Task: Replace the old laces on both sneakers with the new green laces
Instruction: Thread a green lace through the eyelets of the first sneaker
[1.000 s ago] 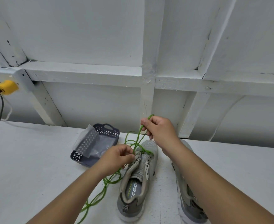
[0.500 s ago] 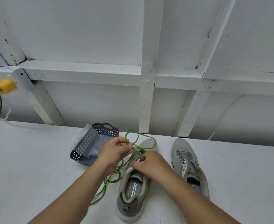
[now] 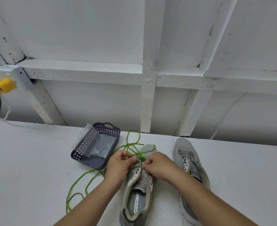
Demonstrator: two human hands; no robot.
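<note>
While both hands' fingers (image 3: 133, 159) pinch the green lace (image 3: 133, 145), a basket (image 3: 96, 142) apparently touches it

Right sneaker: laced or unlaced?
Unlaced. The right sneaker shows bare eyelets with no lace through them; the green lace is only at the left sneaker.

The lace (image 3: 84, 175) is bright green; both sneakers (image 3: 138, 190) are grey. Left of them, the basket (image 3: 92, 159) is dark blue-grey with diamond perforations.
</note>
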